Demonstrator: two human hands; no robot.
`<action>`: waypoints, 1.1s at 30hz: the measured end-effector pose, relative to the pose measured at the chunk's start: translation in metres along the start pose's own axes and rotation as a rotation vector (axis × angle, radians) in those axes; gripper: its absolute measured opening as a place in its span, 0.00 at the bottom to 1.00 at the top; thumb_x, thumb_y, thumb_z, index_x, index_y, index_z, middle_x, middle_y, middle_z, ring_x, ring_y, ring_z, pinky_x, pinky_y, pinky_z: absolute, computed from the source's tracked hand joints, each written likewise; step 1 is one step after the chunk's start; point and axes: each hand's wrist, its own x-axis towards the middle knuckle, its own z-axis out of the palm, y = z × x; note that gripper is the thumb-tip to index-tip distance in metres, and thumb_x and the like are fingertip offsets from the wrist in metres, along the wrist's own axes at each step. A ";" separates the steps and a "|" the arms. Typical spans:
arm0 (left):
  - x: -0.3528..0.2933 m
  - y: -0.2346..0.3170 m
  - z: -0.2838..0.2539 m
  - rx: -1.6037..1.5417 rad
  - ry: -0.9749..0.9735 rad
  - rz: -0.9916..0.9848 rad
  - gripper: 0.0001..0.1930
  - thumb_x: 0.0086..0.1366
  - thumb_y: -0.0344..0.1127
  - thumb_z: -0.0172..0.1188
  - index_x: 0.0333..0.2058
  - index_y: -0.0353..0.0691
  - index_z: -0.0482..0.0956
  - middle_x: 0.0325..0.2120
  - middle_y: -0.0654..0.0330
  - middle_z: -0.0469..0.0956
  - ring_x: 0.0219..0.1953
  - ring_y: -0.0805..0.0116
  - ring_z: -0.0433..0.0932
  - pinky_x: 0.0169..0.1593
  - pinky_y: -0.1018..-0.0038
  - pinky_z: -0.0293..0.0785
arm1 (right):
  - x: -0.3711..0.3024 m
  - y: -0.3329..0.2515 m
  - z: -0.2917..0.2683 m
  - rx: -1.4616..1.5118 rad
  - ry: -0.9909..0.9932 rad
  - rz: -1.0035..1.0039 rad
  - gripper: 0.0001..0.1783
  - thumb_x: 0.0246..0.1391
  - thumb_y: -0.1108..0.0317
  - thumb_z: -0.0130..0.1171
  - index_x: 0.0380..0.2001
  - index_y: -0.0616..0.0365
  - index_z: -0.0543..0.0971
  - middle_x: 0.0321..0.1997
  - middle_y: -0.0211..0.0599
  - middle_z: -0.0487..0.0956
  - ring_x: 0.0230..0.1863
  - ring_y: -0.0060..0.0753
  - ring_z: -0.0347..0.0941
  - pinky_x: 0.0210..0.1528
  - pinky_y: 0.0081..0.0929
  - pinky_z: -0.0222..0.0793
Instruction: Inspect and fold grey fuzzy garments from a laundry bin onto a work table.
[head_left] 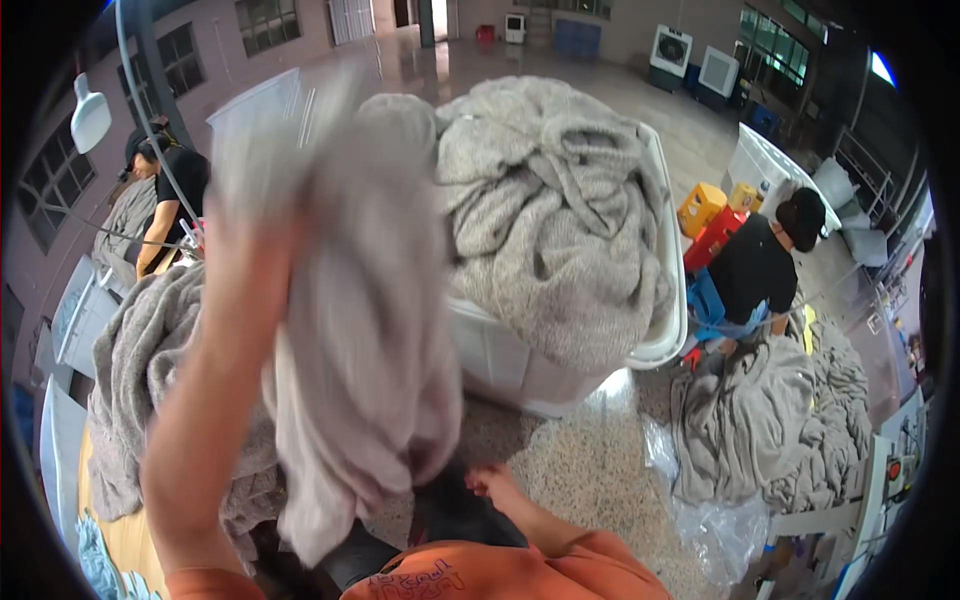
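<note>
My left hand (265, 230), smeared by motion, is raised in front of me and closed around a grey knitted cloth (365, 320). The cloth hangs in long folds down to my legs, and its upper end is blurred. My right hand (488, 480) is low by my body, right of the cloth's lower end and apart from it. Its fingers are curled, with nothing visible in them. Just ahead, a large white bin (665, 330) is heaped above its rim with similar grey knitwear (560, 210).
More grey knitwear (150, 370) lies piled on a wooden table (125, 540) at my left. On the right, a person (750, 260) in black sits beside another knit heap (750, 410) and clear plastic (720, 530). Another person (180, 190) works at far left.
</note>
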 end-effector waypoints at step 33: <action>-0.164 -0.080 -0.369 1.473 0.979 -0.505 0.37 0.52 0.57 0.52 0.54 0.36 0.56 0.56 0.46 0.50 0.58 0.50 0.49 0.56 0.55 0.49 | 0.003 0.022 0.031 -0.564 -0.329 0.155 0.04 0.48 0.73 0.52 0.27 0.62 0.73 0.25 0.34 0.76 0.22 0.19 0.70 0.20 0.14 0.64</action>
